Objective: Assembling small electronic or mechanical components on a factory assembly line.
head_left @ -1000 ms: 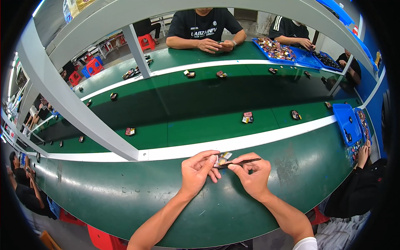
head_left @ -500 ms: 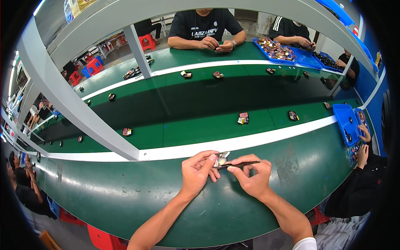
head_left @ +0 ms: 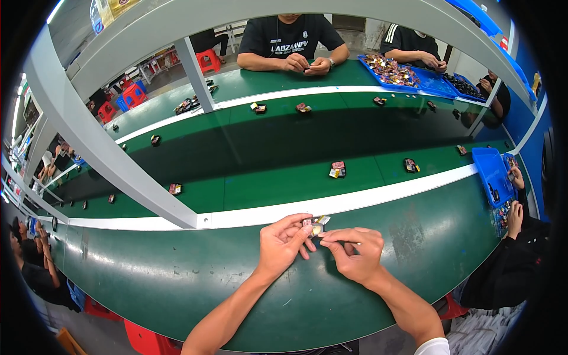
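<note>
My left hand (head_left: 283,241) is closed on a small black-edged electronic module (head_left: 316,228), pinched between thumb and fingers above the near table. Pale, yellowish and reddish parts show on the module, with a light tab at its upper right. My right hand (head_left: 359,253) is closed beside it, its fingertips at the module's right edge. In that hand is a slim tweezers-like tool (head_left: 357,243), mostly hidden by the fingers; only a bit of its end shows.
Beyond the white rail, a green conveyor belt (head_left: 266,192) carries several similar modules (head_left: 338,170). A grey metal post (head_left: 136,160) rises at left. Blue trays (head_left: 494,171) stand at right, near a co-worker's hands. Other people sit across the belt.
The dark tool, seen lengthwise before, is now turned and mostly covered by my right fingers. More of the module shows. Modules on the belt have shifted slightly left.
</note>
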### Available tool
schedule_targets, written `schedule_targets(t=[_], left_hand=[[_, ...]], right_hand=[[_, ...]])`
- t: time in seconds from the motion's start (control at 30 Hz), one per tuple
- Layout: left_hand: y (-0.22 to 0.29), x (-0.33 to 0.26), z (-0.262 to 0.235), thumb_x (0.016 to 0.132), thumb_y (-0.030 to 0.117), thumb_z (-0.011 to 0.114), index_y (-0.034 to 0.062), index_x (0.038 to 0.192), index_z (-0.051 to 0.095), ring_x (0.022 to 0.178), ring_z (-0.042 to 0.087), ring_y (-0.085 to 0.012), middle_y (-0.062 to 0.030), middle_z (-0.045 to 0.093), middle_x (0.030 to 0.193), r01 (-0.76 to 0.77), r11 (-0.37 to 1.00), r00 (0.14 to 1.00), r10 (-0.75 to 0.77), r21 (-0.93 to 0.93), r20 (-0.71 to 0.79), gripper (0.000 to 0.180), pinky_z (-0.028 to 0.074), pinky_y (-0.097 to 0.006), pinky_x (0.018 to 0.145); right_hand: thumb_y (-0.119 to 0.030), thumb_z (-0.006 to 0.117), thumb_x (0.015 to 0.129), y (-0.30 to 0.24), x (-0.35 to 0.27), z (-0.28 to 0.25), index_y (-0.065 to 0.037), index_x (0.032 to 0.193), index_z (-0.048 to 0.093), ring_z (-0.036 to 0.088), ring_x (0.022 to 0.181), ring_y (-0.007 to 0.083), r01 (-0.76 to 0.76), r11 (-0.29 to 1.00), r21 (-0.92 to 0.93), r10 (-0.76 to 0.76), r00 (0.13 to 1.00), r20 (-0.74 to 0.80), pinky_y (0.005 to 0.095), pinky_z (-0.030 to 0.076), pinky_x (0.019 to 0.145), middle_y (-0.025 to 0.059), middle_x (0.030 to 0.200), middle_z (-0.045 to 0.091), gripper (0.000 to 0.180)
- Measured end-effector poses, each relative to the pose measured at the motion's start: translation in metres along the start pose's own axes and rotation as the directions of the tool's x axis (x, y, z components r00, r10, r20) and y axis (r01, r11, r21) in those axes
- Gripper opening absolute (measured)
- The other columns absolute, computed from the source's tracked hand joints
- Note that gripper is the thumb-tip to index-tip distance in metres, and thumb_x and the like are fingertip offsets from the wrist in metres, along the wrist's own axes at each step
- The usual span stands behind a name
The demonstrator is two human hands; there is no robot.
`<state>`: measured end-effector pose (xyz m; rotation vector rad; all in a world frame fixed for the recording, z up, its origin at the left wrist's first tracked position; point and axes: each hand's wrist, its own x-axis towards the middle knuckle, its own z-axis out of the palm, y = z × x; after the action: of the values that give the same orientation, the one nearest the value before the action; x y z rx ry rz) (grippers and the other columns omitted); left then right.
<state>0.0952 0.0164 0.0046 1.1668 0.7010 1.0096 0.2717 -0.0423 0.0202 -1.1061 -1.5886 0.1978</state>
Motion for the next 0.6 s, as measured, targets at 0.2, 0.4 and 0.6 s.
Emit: schedule_targets(t=[0.2, 0.4, 0.6], left_hand=[[-0.002, 0.0, -0.001, 0.098, 0.001, 0.062, -0.0094, 0.118, 0.065, 0.061, 0.068, -0.0132, -0.0121, 0.072, 0.082, 0.005, 0.999, 0.999, -0.003, 0.05, -0.036, 0.023, 0.055, -0.026, 0.05], [-0.002, 0.009, -0.004, 0.098, 0.001, 0.063, -0.0104, 0.113, 0.064, 0.059, 0.068, -0.0176, -0.0137, 0.069, 0.081, 0.009, 0.988, 0.984, 0.019, 0.157, -0.179, 0.02, 0.057, -0.028, 0.05], [0.019, 0.081, -0.066, 0.097, 0.006, 0.061, -0.0064, 0.107, 0.067, 0.061, 0.07, -0.0241, -0.0159, 0.064, 0.091, 0.07, 0.863, 0.876, 0.186, 0.5, -0.446, 0.016, 0.057, -0.033, 0.049]], right_hand=[[0.005, 0.079, 0.073, -0.001, -0.001, 0.006, -0.009, 0.084, 0.073, 0.055, 0.045, 0.0106, 0.115, 0.992, -0.043, -0.114, 0.993, 0.021, 0.0256, 0.032, 0.044, 0.0017, 0.082, 0.077, 0.019], [0.006, 0.08, 0.072, 0.002, 0.004, 0.009, -0.007, 0.084, 0.073, 0.053, 0.044, 0.008, 0.161, 0.986, -0.049, -0.162, 0.987, -0.018, 0.0237, 0.035, 0.044, 0.0053, 0.087, 0.078, 0.019], [0.006, 0.082, 0.071, 0.012, 0.005, -0.001, -0.004, 0.086, 0.072, 0.044, 0.041, 0.0057, 0.055, 0.998, -0.016, -0.057, 0.989, -0.134, 0.0217, 0.037, 0.044, 0.0088, 0.092, 0.079, 0.021]])
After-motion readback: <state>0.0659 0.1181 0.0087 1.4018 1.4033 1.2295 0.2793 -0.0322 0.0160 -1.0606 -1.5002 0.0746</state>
